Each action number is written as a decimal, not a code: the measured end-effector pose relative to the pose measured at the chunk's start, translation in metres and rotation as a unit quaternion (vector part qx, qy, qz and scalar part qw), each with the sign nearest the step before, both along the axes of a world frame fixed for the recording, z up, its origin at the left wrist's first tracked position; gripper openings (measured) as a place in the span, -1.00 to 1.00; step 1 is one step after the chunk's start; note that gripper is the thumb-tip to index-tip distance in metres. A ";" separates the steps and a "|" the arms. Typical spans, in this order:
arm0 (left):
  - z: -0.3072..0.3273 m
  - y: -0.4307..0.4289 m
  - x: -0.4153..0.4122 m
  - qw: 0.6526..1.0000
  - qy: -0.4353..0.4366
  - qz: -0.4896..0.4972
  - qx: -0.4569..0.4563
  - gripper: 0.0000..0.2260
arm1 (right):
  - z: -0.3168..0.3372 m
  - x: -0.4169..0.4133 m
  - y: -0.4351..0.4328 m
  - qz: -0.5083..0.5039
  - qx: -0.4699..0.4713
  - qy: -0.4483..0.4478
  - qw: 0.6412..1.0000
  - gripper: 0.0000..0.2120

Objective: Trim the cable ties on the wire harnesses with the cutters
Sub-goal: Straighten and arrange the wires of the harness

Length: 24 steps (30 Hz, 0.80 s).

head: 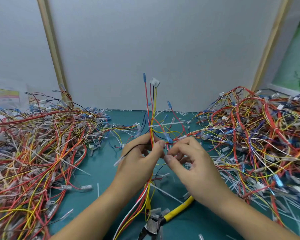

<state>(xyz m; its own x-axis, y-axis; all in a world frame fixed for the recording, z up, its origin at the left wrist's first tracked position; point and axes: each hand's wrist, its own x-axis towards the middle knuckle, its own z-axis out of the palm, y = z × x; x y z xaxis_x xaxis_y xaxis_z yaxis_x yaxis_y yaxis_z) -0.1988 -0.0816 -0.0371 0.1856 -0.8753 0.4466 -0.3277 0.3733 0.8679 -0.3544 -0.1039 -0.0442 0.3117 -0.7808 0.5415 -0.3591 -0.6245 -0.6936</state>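
Left hand [139, 160]: up in the middle of the view, thumb and fingers curled round the wire harness [152, 116], pinching the bundle just below where the strands fan out.
Right hand [192, 163]: right beside the left, almost touching it, fingers curled, thumb tip and forefinger nipping a few red strands of the same harness.
Wire harness: held upright between the two hands, red, yellow and black strands rising to a white connector [154, 82] and a blue terminal [144, 77]; the lower end trails down between the forearms to the mat.
Cable tie [164, 125]: white, cinched round the harness just above the left hand's fingers, its long tail sticking out sideways to the right, untrimmed.
Cutters [170, 215]: lying on the mat near the bottom edge, in nobody's grip, yellow handle running up under the right forearm, grey jaws pointing down-left among the trailing strands.
Left heap [33, 144]: a big tangle of harnesses covering the left of the mat.
Right heap [260, 135]: another tangle, piled against the right side.
Mat [100, 163]: green, strewn with white tie offcuts [98, 189].
Wall panel [154, 49]: plain grey, standing behind the bench.
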 end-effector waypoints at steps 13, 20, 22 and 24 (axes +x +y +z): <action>0.000 -0.009 0.006 0.979 0.122 -0.070 0.148 -0.82 | 0.002 0.004 0.006 0.011 -0.064 0.089 0.994 -0.87; 0.000 -0.008 0.003 0.980 0.135 -0.056 0.138 -0.88 | 0.005 0.009 0.009 0.019 -0.041 0.112 0.993 -0.83; -0.001 -0.008 0.002 0.981 0.130 -0.046 0.135 -0.88 | 0.006 0.011 0.010 0.032 -0.026 0.105 0.994 -0.80; -0.001 -0.009 0.003 0.983 0.124 -0.036 0.131 -0.87 | 0.007 0.012 0.011 0.040 -0.015 0.101 0.994 -0.79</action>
